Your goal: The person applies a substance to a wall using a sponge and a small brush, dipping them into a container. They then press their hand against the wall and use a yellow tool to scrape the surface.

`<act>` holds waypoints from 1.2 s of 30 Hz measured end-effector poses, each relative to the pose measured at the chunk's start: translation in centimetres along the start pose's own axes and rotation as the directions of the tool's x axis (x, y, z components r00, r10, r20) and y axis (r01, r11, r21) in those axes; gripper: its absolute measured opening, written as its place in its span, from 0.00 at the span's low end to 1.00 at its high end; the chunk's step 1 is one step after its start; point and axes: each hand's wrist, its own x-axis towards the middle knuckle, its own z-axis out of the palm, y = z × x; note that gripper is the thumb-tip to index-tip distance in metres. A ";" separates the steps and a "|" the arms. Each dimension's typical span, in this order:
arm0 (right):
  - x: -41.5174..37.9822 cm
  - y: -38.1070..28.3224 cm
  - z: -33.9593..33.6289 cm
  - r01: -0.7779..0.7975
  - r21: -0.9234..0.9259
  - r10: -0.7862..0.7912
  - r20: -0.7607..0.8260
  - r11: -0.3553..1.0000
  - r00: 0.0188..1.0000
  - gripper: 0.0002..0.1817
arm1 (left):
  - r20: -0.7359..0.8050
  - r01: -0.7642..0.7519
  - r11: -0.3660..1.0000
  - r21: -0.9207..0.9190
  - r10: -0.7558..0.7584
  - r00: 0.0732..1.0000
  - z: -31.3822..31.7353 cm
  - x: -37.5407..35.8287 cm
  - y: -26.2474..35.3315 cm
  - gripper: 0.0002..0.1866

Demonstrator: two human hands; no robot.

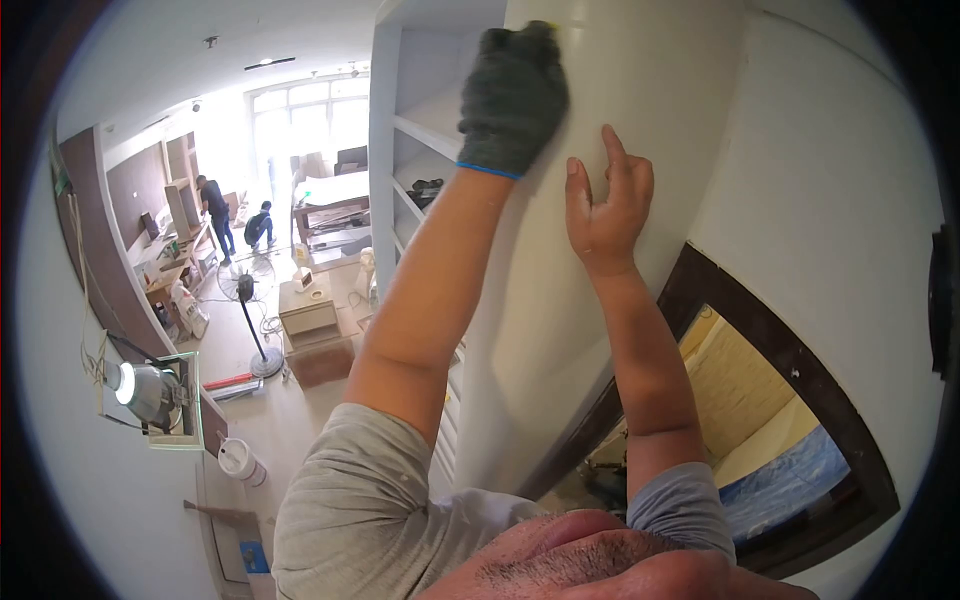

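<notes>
My left hand (514, 100) wears a dark grey glove with a blue cuff. It is raised high against the smooth off-white curved panel (560, 270), its fingers closed. A small yellow bit shows at its fingertips, but what it holds is mostly hidden. Lower and to the right, my bare right hand (612, 200) rests at the same panel, fingers apart, with nothing in it. Left of the panel stands a white shelf unit (384, 120) with open compartments. A dark object (425, 190) lies on one of its shelves.
A dark-framed opening (800, 375) is at the right. Far left, two people (215, 205) (259, 226) are by wooden furniture. A standing fan (247, 290), a wooden box (308, 318), a white bucket (240, 460) and a lit work lamp (150, 390) stand on the left side.
</notes>
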 end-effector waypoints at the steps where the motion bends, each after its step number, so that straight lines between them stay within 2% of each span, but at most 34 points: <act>1: 0.0 0.1 0.0 0.002 0.008 -0.002 -0.003 1.000 1.000 0.30 | 0.039 0.133 0.991 -0.021 -0.132 0.991 -0.4 -0.2 -0.7 0.15; 2: -0.1 0.2 0.0 0.003 0.015 -0.003 -0.004 1.000 1.000 0.29 | 0.082 0.265 0.964 -0.035 -0.262 0.962 -1.5 -0.3 -0.8 0.16; 4: -0.2 0.4 -0.1 -0.001 0.018 0.001 0.001 1.000 1.000 0.29 | 0.118 0.315 0.948 0.041 -0.318 0.941 -0.8 -0.7 -4.0 0.15; 5: -0.3 0.4 -0.1 -0.003 0.013 0.003 0.002 1.000 1.000 0.28 | 0.014 0.237 0.971 0.018 -0.237 0.971 -1.4 -1.2 -4.4 0.16; 8: 0.1 0.4 -0.2 0.007 0.023 -0.007 0.011 1.000 1.000 0.25 | -0.061 0.235 0.965 -0.114 -0.243 0.968 -1.7 -2.9 -2.9 0.16; 9: 0.2 0.3 -0.6 0.011 0.029 -0.011 0.015 1.000 1.000 0.24 | 0.016 0.223 0.969 -0.106 -0.222 0.975 -2.8 -3.0 -0.7 0.15; 10: 0.3 0.0 -1.4 -0.082 0.120 0.074 0.074 0.989 0.995 0.22 | -0.044 0.120 0.968 -0.220 -0.132 0.990 -3.2 -3.9 1.2 0.13; 12: 1.3 -1.0 -3.0 -0.267 0.291 0.214 0.201 0.919 0.956 0.20 | 0.020 0.084 0.893 -0.442 -0.084 0.996 -3.7 -5.5 4.6 0.11; 13: 1.3 -1.1 -3.4 -0.340 0.436 0.287 0.185 0.833 0.940 0.19 | 0.097 0.093 0.880 -0.466 -0.054 0.994 -3.4 -6.3 5.5 0.13; 15: 1.7 -1.6 -3.4 -0.404 0.589 0.386 0.164 0.699 0.908 0.18 | 0.239 0.093 0.879 -0.468 0.024 0.971 -3.0 -7.5 6.3 0.17; 16: 1.9 -1.7 -3.6 -0.423 0.660 0.435 0.159 0.620 0.886 0.18 | 0.250 0.050 0.867 -0.496 0.087 0.964 -3.0 -7.5 6.1 0.17; 18: 3.0 -1.8 -4.8 -0.598 0.580 0.535 0.303 0.553 0.789 0.16 | 0.265 -0.035 0.833 -0.552 0.214 0.940 -3.3 -7.1 5.1 0.19; 19: 3.2 -1.4 -5.5 -0.678 0.536 0.590 0.361 0.503 0.722 0.15 | 0.234 -0.118 0.857 -0.501 0.266 0.935 -3.2 -7.2 5.2 0.20; 22: 4.5 -0.1 -4.5 -0.507 0.389 0.505 0.117 0.769 0.855 0.12 | 0.122 -0.347 0.889 -0.299 0.396 0.910 -3.8 -7.5 5.2 0.23; 25: 7.7 0.9 -3.2 -0.274 0.331 0.354 -0.211 0.903 0.911 0.07 | -0.036 -0.256 0.953 -0.161 0.254 0.967 -2.3 -9.9 3.8 0.24; 28: 9.3 3.3 0.5 -0.012 0.051 0.024 -0.248 0.999 0.968 0.10 | 0.025 -0.212 0.975 -0.072 0.214 0.976 -2.7 -11.6 3.6 0.24; 31: 9.9 1.9 1.8 0.129 0.055 -0.106 -0.311 0.990 0.944 0.10 | 0.088 -0.236 0.970 -0.062 0.241 0.967 -3.6 -11.9 3.6 0.23; 34: 9.6 2.8 1.6 0.129 0.056 -0.109 -0.275 0.990 0.955 0.10 | 0.110 -0.244 0.967 -0.076 0.251 0.962 -3.6 -12.1 3.5 0.21; 36: 9.6 5.2 1.7 0.022 0.086 0.004 -0.297 0.996 0.955 0.10 | 0.100 -0.243 0.966 -0.092 0.252 0.963 -3.5 -12.2 3.5 0.20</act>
